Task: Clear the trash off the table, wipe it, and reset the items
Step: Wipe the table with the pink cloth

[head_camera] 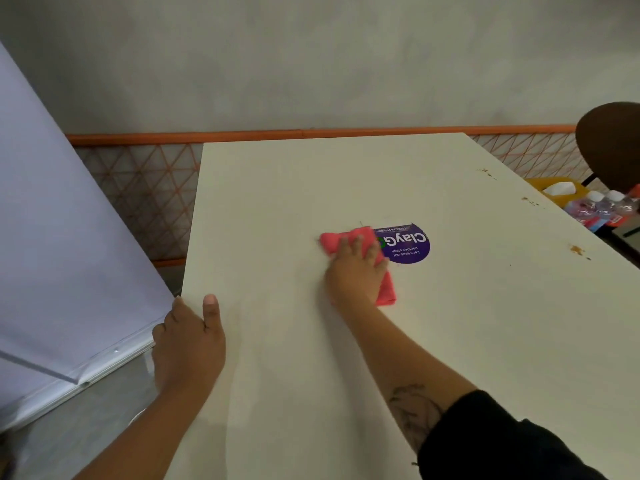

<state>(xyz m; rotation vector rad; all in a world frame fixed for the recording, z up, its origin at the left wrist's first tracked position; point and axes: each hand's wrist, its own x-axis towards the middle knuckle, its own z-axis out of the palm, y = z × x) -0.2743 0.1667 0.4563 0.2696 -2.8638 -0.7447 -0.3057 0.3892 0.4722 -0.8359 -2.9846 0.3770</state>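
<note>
Grey wall and an orange rail [242,136] stand behind the white surface [311,188] we lean over. Our right hand [356,271] lies flat on a pink cloth [332,239] near the middle of the surface. Its fingers [358,245] are spread and nearly straight, pressing the cloth down rather than clutching it. The cloth bunches out just ahead and to the left of those fingers, and a folded tail sticks out behind them on the little-finger side of the palm.

Just right of the fingers, touching the cloth and partly covered by it, is a round purple sticker [412,245], its lettering upside down to us.

Our left hand [188,341] holds the near left edge of the surface. The thumb lies on top and the fingers curl down over the edge, mostly out of sight.

Well to the right of the right fingers, brown stains [576,250] dot the surface along its right edge, some of them farther off than the fingertips. Past that edge, far right of the fingers, stand capped bottles [602,207], with a yellow tub [540,183] just behind them and a brown chair [613,147] beyond. Left of the left fingers, a pale panel [52,237] slants down beside the surface.
</note>
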